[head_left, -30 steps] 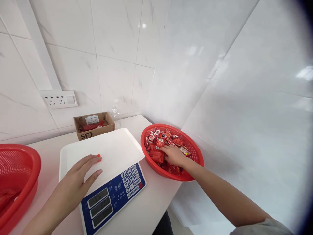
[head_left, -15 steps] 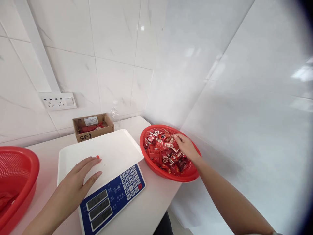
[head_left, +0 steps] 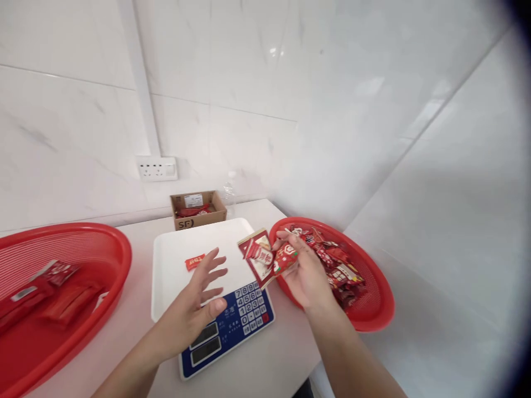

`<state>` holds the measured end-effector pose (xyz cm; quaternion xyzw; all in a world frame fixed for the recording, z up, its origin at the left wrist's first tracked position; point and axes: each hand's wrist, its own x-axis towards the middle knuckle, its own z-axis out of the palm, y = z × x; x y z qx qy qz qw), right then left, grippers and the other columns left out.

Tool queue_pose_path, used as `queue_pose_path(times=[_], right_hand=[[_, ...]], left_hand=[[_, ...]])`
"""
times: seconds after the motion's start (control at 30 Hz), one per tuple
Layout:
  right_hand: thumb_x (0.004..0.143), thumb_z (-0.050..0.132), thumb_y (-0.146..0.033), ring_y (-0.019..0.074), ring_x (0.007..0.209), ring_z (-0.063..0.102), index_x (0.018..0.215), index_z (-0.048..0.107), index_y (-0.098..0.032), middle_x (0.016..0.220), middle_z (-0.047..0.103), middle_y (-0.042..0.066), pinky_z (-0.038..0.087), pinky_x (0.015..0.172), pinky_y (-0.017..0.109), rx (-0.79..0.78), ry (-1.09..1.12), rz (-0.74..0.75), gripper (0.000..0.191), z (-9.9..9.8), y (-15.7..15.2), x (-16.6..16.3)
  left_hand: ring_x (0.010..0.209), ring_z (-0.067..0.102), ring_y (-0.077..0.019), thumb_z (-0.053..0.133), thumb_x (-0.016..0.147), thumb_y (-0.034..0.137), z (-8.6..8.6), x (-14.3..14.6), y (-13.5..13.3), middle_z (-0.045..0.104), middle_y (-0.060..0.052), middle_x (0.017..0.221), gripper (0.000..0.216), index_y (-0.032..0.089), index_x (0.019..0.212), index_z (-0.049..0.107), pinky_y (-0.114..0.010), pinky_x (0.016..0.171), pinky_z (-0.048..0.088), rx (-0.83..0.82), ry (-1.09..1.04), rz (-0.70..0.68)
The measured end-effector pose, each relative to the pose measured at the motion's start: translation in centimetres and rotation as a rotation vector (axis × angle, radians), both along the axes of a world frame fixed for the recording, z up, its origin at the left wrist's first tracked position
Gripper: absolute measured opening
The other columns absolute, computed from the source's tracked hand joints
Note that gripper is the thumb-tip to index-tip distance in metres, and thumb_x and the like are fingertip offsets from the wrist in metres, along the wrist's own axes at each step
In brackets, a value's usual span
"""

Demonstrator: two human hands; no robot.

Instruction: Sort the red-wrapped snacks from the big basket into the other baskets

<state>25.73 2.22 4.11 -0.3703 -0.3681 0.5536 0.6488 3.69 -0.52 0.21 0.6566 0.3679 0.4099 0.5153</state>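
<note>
My right hand [head_left: 305, 271] is closed on red and cream snack packets [head_left: 261, 254], held up between the scale and the right basket. The printing on them is too small to read. My left hand [head_left: 194, 301], fingers spread and holding nothing, hovers over the front part of the digital scale [head_left: 232, 326]. On the scale's white pan [head_left: 174, 287] lies one small red packet [head_left: 194, 261], just beyond my left fingertips. Many red packets [head_left: 340, 265] fill the red basket [head_left: 377, 298] to the right, partly hidden behind my right hand.
Another red basket [head_left: 120, 249], with several larger red packages [head_left: 70, 301], stands at the left. Behind the scale sit a cardboard box [head_left: 199, 221] with red packets inside and a clear plastic bottle [head_left: 229, 193]. Tiled walls close off the back and right; a socket panel [head_left: 156, 168] is above.
My right hand has lifted packets out of the right basket and moved left toward the scale. My left hand has come off the small packet on the pan. The view has swung left.
</note>
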Motion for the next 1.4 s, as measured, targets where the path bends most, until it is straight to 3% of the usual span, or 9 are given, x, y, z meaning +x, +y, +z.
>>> queue_pose_path(times=[0.07, 0.27, 0.43, 0.57, 0.73, 0.97, 1.17, 1.33, 1.4], right_hand=[[0.07, 0.069, -0.044, 0.0126, 0.059, 0.059, 0.087, 0.065, -0.021, 0.069, 0.065, -0.002, 0.05, 0.057, 0.026, -0.054, 0.085, 0.131, 0.029, -1.0, -0.5, -3.3], [0.074, 0.066, -0.047, 0.0137, 0.059, 0.057, 0.088, 0.064, -0.022, 0.07, 0.062, -0.001, 0.049, 0.054, 0.026, -0.087, 0.097, 0.3, 0.029, -1.7, -2.0, -8.3], [0.083, 0.053, -0.05, 0.0125, 0.055, 0.05, 0.09, 0.062, -0.026, 0.063, 0.054, -0.003, 0.043, 0.049, 0.024, 0.028, -0.051, 0.095, 0.027, -2.0, -0.7, -7.5], [0.085, 0.043, -0.058, 0.0146, 0.061, 0.053, 0.097, 0.062, -0.023, 0.07, 0.058, 0.0, 0.043, 0.056, 0.026, 0.057, -0.544, -0.092, 0.042, -3.9, 1.9, -6.5], [0.086, 0.029, -0.063, 0.0191, 0.063, 0.057, 0.104, 0.056, -0.024, 0.065, 0.06, -0.001, 0.041, 0.06, 0.03, 0.014, -1.075, -0.067, 0.051, -5.8, 4.3, -6.3], [0.09, 0.025, -0.057, 0.0216, 0.072, 0.062, 0.114, 0.052, -0.024, 0.072, 0.065, 0.001, 0.043, 0.065, 0.032, 0.029, -1.235, -0.015, 0.049, -5.7, 5.4, -6.6], [0.089, 0.035, -0.054, 0.0293, 0.114, 0.05, 0.123, 0.051, -0.02, 0.116, 0.062, 0.012, 0.033, 0.099, 0.047, 0.262, -1.185, -0.156, 0.051, -4.8, 4.6, -6.0], [0.091, 0.033, -0.055, 0.0216, 0.094, 0.06, 0.099, 0.062, -0.019, 0.097, 0.066, 0.008, 0.045, 0.084, 0.034, 0.224, -0.753, 0.355, 0.047, -2.4, 0.2, -5.8], [0.089, 0.04, -0.054, 0.0184, 0.081, 0.059, 0.089, 0.062, -0.018, 0.084, 0.065, 0.005, 0.045, 0.074, 0.029, 0.215, -0.698, 0.457, 0.042, -1.7, -1.2, -5.9]], left_hand=[[0.129, 0.041, -0.0286, 0.052, 0.084, 0.051, 0.3, 0.2, -0.4, 0.031, -0.012, 0.15, 0.078, 0.034, 0.146, 0.01, -0.043, 0.095, 0.047, -0.031, -0.14, 0.013], [0.104, 0.061, -0.0255, 0.05, 0.086, 0.05, 1.2, -1.1, -0.3, 0.065, -0.01, 0.115, 0.052, 0.019, 0.128, 0.05, -0.036, 0.087, 0.049, -0.184, -0.287, 0.236], [0.097, 0.064, -0.0261, 0.055, 0.081, 0.053, 2.5, -2.0, -0.7, 0.066, -0.009, 0.113, 0.054, 0.021, 0.124, 0.053, -0.034, 0.076, 0.053, -0.297, -0.507, 0.319], [0.1, 0.063, -0.0276, 0.051, 0.081, 0.059, 3.0, -2.2, -1.6, 0.064, -0.01, 0.118, 0.056, 0.021, 0.122, 0.055, -0.035, 0.078, 0.053, -0.274, -0.528, 0.345], [0.104, 0.061, -0.0293, 0.051, 0.08, 0.06, 2.9, -2.3, -2.2, 0.06, -0.01, 0.124, 0.058, 0.022, 0.124, 0.053, -0.035, 0.079, 0.053, -0.264, -0.457, 0.341], [0.11, 0.058, -0.0296, 0.05, 0.082, 0.058, 3.1, -2.3, -2.0, 0.059, -0.009, 0.127, 0.057, 0.023, 0.126, 0.051, -0.035, 0.081, 0.053, -0.257, -0.426, 0.319], [0.113, 0.056, -0.0287, 0.052, 0.083, 0.054, 3.1, -2.0, -1.8, 0.058, -0.008, 0.128, 0.052, 0.022, 0.124, 0.051, -0.035, 0.085, 0.05, -0.221, -0.444, 0.33], [0.114, 0.055, -0.0263, 0.053, 0.084, 0.049, 2.6, -1.8, -1.7, 0.057, -0.008, 0.129, 0.044, 0.023, 0.12, 0.056, -0.037, 0.096, 0.045, -0.132, -0.436, 0.358], [0.115, 0.054, -0.0259, 0.055, 0.084, 0.047, 2.3, -1.6, -1.6, 0.057, -0.008, 0.129, 0.04, 0.023, 0.116, 0.059, -0.037, 0.1, 0.041, -0.11, -0.405, 0.344]])
